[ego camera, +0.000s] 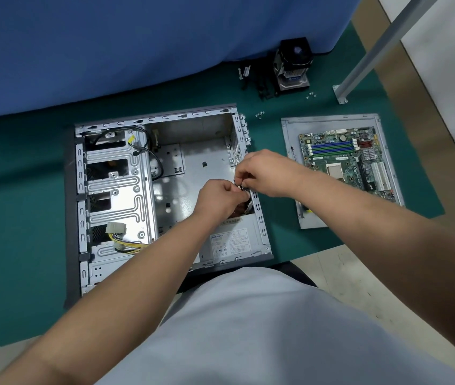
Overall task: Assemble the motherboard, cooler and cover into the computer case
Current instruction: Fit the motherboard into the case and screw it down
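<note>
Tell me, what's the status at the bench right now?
Left hand and right hand pinch small part at case rear edge. Motherboard waits on cover. Cooler aside. Nothing blocking.

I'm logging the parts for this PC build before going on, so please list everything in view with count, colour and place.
computer case: one, grey metal, open, lying on the green mat, centre left
power supply: one, grey with a white label, in the case's near right corner
yellow and black cables: one bundle with a white connector, in the case's near left
motherboard: one, green, lying on the cover
cover: one, grey panel, right of the case
cooler: one, black and silver, far on the mat
screws: several, silver, loose between cooler and case
green mat: one, under everything
left hand: pinches a small part at the case's right wall
right hand: pinches the same small part
</note>
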### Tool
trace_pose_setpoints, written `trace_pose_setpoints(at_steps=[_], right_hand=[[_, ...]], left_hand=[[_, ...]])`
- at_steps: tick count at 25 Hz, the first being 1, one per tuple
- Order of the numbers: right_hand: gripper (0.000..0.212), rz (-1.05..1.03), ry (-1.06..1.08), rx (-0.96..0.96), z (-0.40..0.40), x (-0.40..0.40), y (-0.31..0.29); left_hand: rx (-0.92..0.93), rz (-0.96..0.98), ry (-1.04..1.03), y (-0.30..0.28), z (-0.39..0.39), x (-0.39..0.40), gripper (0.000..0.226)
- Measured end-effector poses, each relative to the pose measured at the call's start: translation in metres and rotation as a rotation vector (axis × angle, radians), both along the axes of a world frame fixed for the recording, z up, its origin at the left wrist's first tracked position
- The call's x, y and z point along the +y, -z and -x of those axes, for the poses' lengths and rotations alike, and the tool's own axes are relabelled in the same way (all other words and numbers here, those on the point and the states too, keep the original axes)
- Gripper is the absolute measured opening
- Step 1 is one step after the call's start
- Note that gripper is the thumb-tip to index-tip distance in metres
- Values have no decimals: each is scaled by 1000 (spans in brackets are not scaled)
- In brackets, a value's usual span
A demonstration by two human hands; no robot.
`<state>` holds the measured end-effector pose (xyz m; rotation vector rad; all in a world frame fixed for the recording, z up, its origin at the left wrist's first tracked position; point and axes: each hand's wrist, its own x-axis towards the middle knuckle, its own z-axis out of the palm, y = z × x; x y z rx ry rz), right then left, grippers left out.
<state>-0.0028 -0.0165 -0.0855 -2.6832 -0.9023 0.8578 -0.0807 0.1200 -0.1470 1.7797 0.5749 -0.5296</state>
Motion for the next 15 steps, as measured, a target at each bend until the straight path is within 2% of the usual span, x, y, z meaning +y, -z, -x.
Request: trace_pose_setpoints(at_steps=[4,9,11,13,15], right_hand=[[19,-41,-6,10,1,-7,5],[21,-126,-40,55,-7,-17,9],[21,-158,-59,74,-10,-20,12],[20,-189,-73,113,-14,-26,15],[18,-209,-104,148,-18,-28,15]], left_hand=[[-59,-32,59,2,5,2,15],[-145,-130,243,-7,13,10,6],[-161,-183,276,-11,21,17,11],[-215,-312,246,-15,28,30,18],[-340,-546,202,-18,37,48,23]])
